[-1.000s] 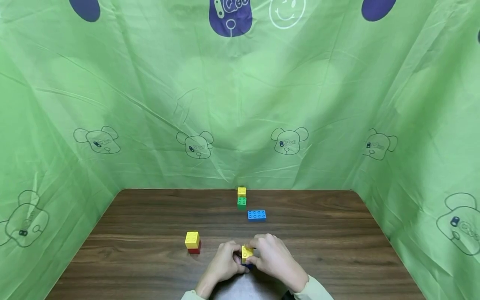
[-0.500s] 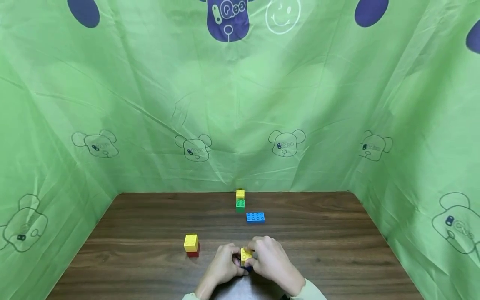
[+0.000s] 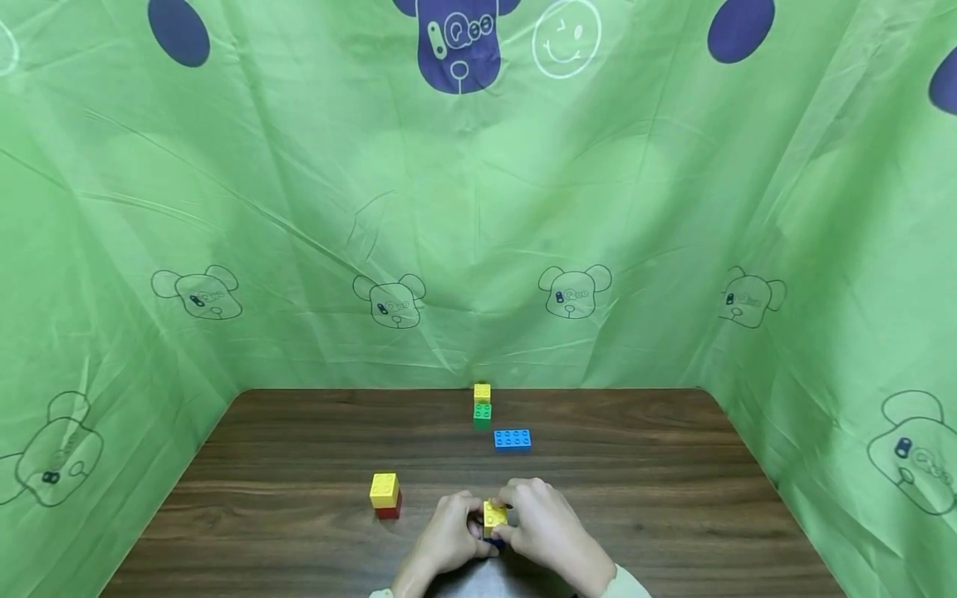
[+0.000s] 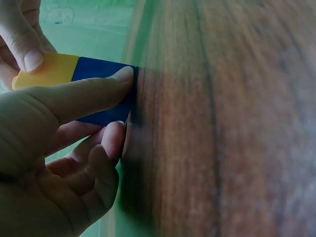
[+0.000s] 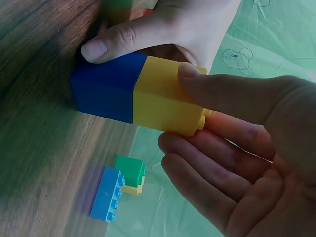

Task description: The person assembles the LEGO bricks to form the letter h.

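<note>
A yellow brick (image 3: 494, 517) (image 5: 163, 96) is stacked on a dark blue brick (image 4: 101, 69) (image 5: 106, 86), which stands on the table near its front. My left hand (image 3: 446, 536) (image 4: 54, 143) grips the blue brick from the left, thumb on its near side. From the right, my right hand (image 3: 549, 531) (image 5: 247, 148) pinches the yellow brick between thumb and fingers. The two bricks touch with their faces flush in the right wrist view. In the head view the blue brick is mostly hidden by the hands.
Left of the hands, a yellow brick (image 3: 385, 490) sits on a red brick (image 3: 388, 512). Farther back lie a light blue brick (image 3: 512, 440), a green brick (image 3: 482, 415) and a yellow brick (image 3: 482, 393) behind it. Green cloth (image 3: 478, 332) surrounds the wooden table (image 3: 299, 465).
The head view has tilted slightly, so the scene sits lower in it. Both hands keep their hold on the two bricks, with no clear movement relative to the table.
</note>
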`<state>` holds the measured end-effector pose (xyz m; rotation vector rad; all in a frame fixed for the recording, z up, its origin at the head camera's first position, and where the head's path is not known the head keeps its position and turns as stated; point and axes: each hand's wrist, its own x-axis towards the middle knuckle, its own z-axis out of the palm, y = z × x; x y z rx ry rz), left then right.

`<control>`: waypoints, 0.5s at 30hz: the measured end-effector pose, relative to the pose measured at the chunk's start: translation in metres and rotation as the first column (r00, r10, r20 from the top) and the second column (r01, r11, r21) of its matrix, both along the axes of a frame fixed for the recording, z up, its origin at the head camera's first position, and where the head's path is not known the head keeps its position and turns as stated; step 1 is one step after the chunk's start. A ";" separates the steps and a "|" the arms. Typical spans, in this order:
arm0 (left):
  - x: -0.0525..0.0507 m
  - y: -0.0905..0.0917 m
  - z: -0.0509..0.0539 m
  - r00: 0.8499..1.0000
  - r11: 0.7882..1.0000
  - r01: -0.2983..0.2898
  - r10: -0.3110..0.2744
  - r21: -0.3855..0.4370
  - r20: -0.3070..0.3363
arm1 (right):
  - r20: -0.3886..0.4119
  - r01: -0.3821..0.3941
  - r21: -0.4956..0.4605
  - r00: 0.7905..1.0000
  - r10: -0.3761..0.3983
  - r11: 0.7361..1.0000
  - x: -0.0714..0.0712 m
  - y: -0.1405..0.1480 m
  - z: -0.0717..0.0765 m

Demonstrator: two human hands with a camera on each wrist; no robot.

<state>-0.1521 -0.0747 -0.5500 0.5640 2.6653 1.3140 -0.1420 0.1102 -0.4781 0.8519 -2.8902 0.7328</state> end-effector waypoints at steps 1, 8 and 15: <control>0.001 0.000 0.001 1.000 1.000 0.000 0.000 -0.012 -0.002 | -0.004 -0.005 0.002 1.000 0.005 1.000 0.000 0.000 0.000; 0.002 0.001 0.004 1.000 0.998 0.014 -0.015 -0.061 -0.017 | -0.018 -0.037 -0.020 0.999 0.037 0.999 0.000 0.005 -0.003; 0.000 0.000 0.007 0.998 0.992 0.052 -0.057 -0.112 -0.041 | -0.039 -0.073 -0.032 0.997 0.072 0.997 -0.001 0.009 -0.006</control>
